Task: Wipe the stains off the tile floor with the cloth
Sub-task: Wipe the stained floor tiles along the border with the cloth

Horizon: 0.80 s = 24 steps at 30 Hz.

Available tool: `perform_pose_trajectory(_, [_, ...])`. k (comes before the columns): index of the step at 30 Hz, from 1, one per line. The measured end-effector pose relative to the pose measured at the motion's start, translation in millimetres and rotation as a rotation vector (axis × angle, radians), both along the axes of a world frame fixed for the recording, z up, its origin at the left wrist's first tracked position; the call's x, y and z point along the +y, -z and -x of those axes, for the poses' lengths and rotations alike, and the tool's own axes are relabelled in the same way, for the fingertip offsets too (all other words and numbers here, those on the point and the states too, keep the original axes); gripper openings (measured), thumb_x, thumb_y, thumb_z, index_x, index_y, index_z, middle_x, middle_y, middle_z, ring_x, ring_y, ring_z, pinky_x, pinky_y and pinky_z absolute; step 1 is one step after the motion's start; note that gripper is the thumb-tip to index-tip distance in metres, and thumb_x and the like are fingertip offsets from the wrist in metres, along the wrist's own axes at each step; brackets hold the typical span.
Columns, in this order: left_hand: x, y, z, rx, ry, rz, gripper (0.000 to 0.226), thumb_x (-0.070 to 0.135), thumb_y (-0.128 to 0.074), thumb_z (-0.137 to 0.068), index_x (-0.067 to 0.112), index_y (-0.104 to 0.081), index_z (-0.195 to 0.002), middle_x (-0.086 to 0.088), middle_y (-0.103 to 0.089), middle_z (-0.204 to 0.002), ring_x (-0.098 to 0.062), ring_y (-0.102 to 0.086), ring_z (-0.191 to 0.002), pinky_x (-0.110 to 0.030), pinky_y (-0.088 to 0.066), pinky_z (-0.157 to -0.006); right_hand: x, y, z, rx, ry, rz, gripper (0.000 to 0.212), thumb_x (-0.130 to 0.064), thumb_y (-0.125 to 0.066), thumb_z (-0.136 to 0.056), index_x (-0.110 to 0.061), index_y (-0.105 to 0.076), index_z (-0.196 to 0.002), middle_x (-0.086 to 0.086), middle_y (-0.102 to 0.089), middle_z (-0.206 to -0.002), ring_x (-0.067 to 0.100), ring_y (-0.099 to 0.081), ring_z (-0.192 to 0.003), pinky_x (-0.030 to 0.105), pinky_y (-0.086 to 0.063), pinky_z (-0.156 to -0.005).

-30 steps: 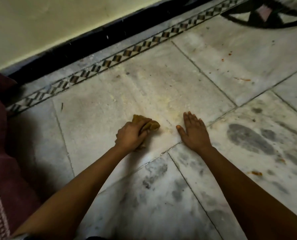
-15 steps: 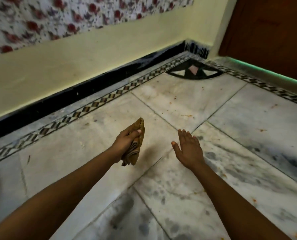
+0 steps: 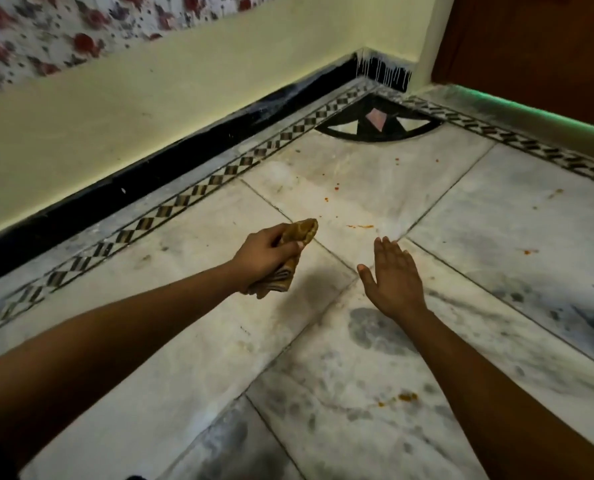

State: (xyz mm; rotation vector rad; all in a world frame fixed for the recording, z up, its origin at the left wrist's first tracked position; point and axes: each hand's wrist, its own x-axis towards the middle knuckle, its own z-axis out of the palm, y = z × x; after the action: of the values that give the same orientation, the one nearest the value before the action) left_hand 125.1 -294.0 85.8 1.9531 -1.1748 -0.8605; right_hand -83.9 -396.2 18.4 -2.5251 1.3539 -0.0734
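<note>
My left hand [image 3: 262, 255] is closed around a bunched brown-yellow cloth [image 3: 300, 231], held just above the white marble tile floor [image 3: 191, 306]; the cloth's lower end hangs below my fist. My right hand [image 3: 394, 278] is open, fingers together, palm down, hovering over the crossing of the tile joints. Orange stains lie on the tile ahead: a streak [image 3: 359, 226] just beyond my hands and scattered specks [image 3: 337, 186] farther off. More orange blobs [image 3: 404, 398] sit beside my right forearm, and one spot [image 3: 530, 251] lies to the right.
A yellow wall with a black skirting [image 3: 171, 174] runs along the left, bordered by a checkered floor strip [image 3: 219, 178]. A black fan-shaped inlay [image 3: 378, 126] fills the corner. A brown door [image 3: 530, 53] stands at the far right. Grey smudges [image 3: 378, 330] mark the near tiles.
My left hand lifted the cloth off the floor, where it was pressed a second ago. My right hand rose from the tile. The view tilted up toward the corner and door.
</note>
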Motion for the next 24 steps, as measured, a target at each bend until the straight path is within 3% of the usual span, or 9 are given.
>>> perform_pose_trajectory(3, [-29.2, 32.6, -12.7, -0.140, -0.077, -0.016, 0.038, 0.047, -0.057, -0.081, 0.035, -0.059, -0.117, -0.001, -0.069, -0.102, -0.024, -0.062, -0.097, -0.039, -0.050, -0.087, -13.4, 27.5, -6.0, 0.015, 0.033, -0.016, 0.081, -0.052, -0.009, -0.082, -0.005, -0.009, -0.148, 0.014, -0.008, -0.157, 0.023, -0.006, -0.145, 0.034, 0.000, -0.116])
perform_pose_trajectory(8, [-95.3, 74.7, -33.6, -0.344, -0.190, 0.046, 0.043, 0.043, -0.057, -0.084, 0.039, -0.053, -0.127, 0.000, -0.065, -0.118, -0.025, -0.059, -0.110, -0.034, -0.047, -0.088, -50.8, 58.1, -8.8, 0.098, 0.063, 0.012, 0.081, -0.051, -0.009, -0.082, -0.004, -0.007, -0.148, 0.016, -0.005, -0.157, 0.025, -0.004, -0.145, 0.034, 0.001, -0.116])
perform_pose_trajectory(13, [-151.8, 121.1, -45.6, -0.539, -0.054, 0.012, 0.053, 0.044, -0.051, -0.089, 0.034, -0.038, -0.140, -0.004, -0.050, -0.137, -0.031, -0.048, -0.121, -0.040, -0.040, -0.094, -88.2, 83.4, -13.9, 0.079, 0.164, 0.038, 0.080, -0.050, -0.013, -0.084, -0.003, -0.008, -0.148, 0.016, -0.005, -0.157, 0.026, -0.005, -0.145, 0.034, -0.001, -0.116])
perform_pose_trajectory(16, [-165.9, 150.7, -44.0, -0.679, 0.076, -0.139, 0.061, 0.052, -0.042, -0.091, 0.035, -0.023, -0.146, -0.004, -0.024, -0.154, -0.032, -0.020, -0.140, -0.051, -0.019, -0.109, -96.0, 97.1, -20.6, 0.057, 0.178, 0.035, 0.078, -0.050, -0.013, -0.085, -0.004, -0.007, -0.148, 0.015, -0.002, -0.157, 0.026, -0.002, -0.145, 0.034, 0.001, -0.116])
perform_pose_trajectory(19, [-175.1, 164.3, -46.8, -0.740, 0.088, -0.225, 0.059, 0.058, -0.029, -0.092, 0.039, -0.015, -0.147, 0.000, -0.004, -0.159, -0.026, 0.003, -0.145, -0.054, 0.004, -0.112, -99.2, 108.9, -21.8, 0.034, 0.169, 0.049, 0.078, -0.052, -0.012, -0.087, -0.004, -0.007, -0.148, 0.015, -0.003, -0.157, 0.026, -0.002, -0.145, 0.034, 0.002, -0.116])
perform_pose_trajectory(24, [-221.2, 160.5, -64.0, -0.704, 0.052, -0.274, 0.060, 0.057, -0.027, -0.093, 0.037, -0.012, -0.148, -0.002, 0.001, -0.159, -0.026, 0.009, -0.145, -0.056, 0.007, -0.113, -103.1, 118.7, -22.9, 0.006, 0.205, 0.053, 0.080, -0.056, -0.009, -0.087, -0.005, -0.006, -0.148, 0.014, -0.002, -0.157, 0.025, -0.001, -0.146, 0.033, 0.002, -0.116])
